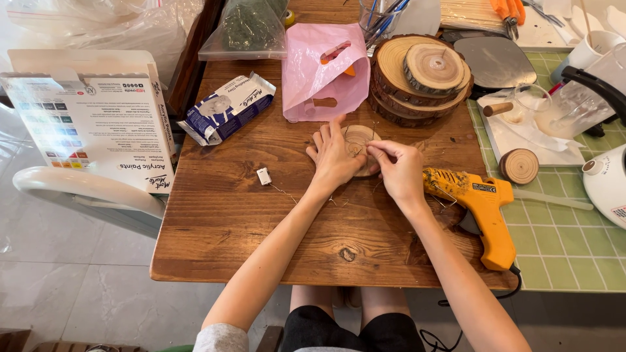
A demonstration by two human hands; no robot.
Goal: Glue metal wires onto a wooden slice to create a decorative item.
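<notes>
My left hand (334,156) lies flat with fingers spread on a small round wood slice (362,138) on the wooden table (248,215). My right hand (398,168) is beside it, its fingertips pinched on a thin wire at the slice's right side. The wire (282,190) trails left across the table to a small white switch box (263,176). An orange glue gun (479,207) lies just right of my right hand.
A stack of larger wood slices (420,75) stands behind the hands, next to a pink plastic bag (323,72). A blue and white clay packet (227,107) and an open paint box (91,117) are at the left. A green tiled mat (567,241) holds a small wood disc (520,165).
</notes>
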